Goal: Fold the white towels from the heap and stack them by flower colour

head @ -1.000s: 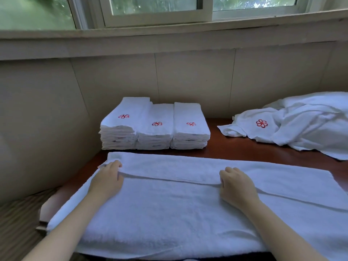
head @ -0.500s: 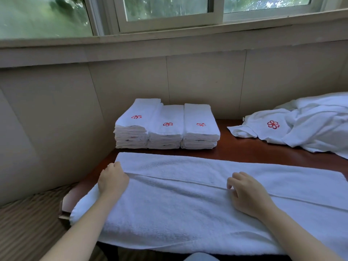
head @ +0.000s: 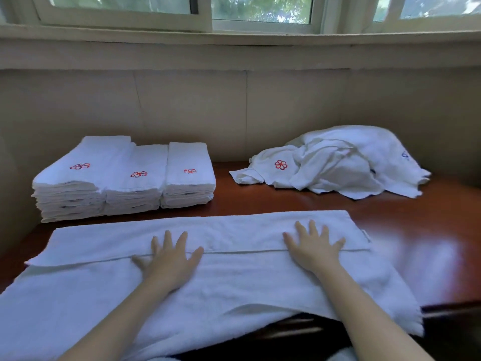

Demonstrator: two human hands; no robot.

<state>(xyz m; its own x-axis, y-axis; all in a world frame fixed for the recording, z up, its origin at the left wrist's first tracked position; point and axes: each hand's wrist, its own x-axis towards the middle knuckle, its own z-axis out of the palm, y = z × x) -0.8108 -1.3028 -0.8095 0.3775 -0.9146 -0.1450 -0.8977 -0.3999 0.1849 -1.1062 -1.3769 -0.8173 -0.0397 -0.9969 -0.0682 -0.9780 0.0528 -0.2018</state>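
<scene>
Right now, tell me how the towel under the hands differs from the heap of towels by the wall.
The towel under the hands lies spread flat with one long fold, at the table's near edge; the heap is crumpled and sits at the back right. Both hands, left and right, press flat on the towel; nothing touches the heap. The heap shows a red flower; the towel shows none. Both are white.

Lit by soft daylight from the window above, with a cool bluish cast overall. Moderately dim along the wall under the sill. Broad glare patch on the polished counter at right. Faint, diffuse shadows under the stacked towels. Wide-angle bowing of the sill and edges. Slight softness throughout; motion smear at the lower corners.
</scene>
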